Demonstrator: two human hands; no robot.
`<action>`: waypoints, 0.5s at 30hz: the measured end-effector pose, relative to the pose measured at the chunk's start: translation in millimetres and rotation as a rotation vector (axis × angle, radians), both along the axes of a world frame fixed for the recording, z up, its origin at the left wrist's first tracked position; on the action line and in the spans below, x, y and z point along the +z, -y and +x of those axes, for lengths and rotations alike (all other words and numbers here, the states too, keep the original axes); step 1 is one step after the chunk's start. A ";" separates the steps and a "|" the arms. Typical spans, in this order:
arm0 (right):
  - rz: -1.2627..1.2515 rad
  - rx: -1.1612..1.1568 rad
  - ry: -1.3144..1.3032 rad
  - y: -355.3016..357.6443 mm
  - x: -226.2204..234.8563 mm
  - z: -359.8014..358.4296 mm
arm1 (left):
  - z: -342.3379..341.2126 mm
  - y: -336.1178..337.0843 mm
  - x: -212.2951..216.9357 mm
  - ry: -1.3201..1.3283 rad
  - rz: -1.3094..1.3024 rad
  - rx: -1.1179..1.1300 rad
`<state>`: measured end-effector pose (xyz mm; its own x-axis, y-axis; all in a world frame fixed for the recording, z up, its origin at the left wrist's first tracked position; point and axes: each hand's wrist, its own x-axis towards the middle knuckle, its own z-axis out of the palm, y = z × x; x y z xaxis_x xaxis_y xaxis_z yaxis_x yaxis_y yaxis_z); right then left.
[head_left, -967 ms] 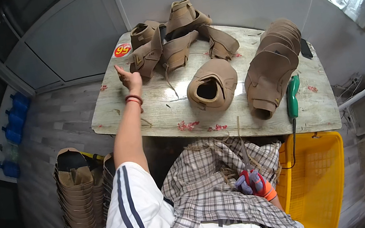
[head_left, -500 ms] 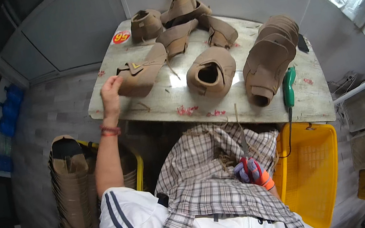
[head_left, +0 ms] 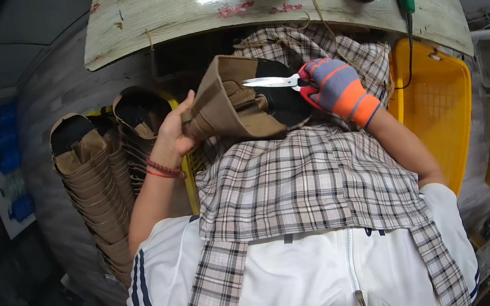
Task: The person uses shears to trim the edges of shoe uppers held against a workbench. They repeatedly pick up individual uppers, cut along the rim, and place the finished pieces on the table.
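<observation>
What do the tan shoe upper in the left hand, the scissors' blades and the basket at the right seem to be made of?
Shoe upper: matte tan fabric or suede-like material, to judge by its soft folds and no shine; which one is unclear. Scissors: bright metal blades that catch the light, with red handles, probably plastic. Basket: glossy yellow moulded plastic with a grid of holes.

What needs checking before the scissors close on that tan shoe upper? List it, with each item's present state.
1. Left hand grips the tan shoe upper at its left end: ok.
2. Gloved right hand holds the scissors by the handles: ok.
3. Blades lie over the upper's opening, pointing towards the left hand: ok.
4. Left fingers clear of the blade tips: ok, a gap shows.
5. What the blades will cut: cannot tell, too small.
6. Upper held over the plaid apron, off the table: ok.
</observation>
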<state>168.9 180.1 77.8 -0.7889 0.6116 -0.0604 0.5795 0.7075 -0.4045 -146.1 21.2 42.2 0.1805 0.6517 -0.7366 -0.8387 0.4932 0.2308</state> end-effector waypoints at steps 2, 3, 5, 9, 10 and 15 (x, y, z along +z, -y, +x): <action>0.107 0.041 -0.058 -2.6 -15.3 4.7 | -10.5 19.0 -33.5 0.238 0.283 0.016; 0.135 0.045 -0.049 -3.2 -19.0 8.4 | -7.3 25.0 -53.8 0.149 0.302 0.053; 0.167 0.055 -0.054 -5.5 -20.4 9.7 | -0.9 32.8 -82.8 -0.038 0.338 0.123; 0.153 0.076 -0.041 -9.4 -21.9 3.4 | 28.5 33.8 -101.3 -0.327 0.349 0.323; 0.143 0.078 -0.027 -10.2 -22.9 -1.3 | 29.0 35.7 -103.8 -0.385 0.373 0.249; 0.197 0.124 -0.006 -10.3 -28.4 -11.6 | 36.9 30.6 -98.8 -0.405 0.058 0.190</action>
<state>157.3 190.4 49.5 -0.8587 0.5095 0.0555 0.4812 0.8387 -0.2550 -109.1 -9.4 -56.6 -0.2421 0.6875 -0.6847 -0.7495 0.3156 0.5819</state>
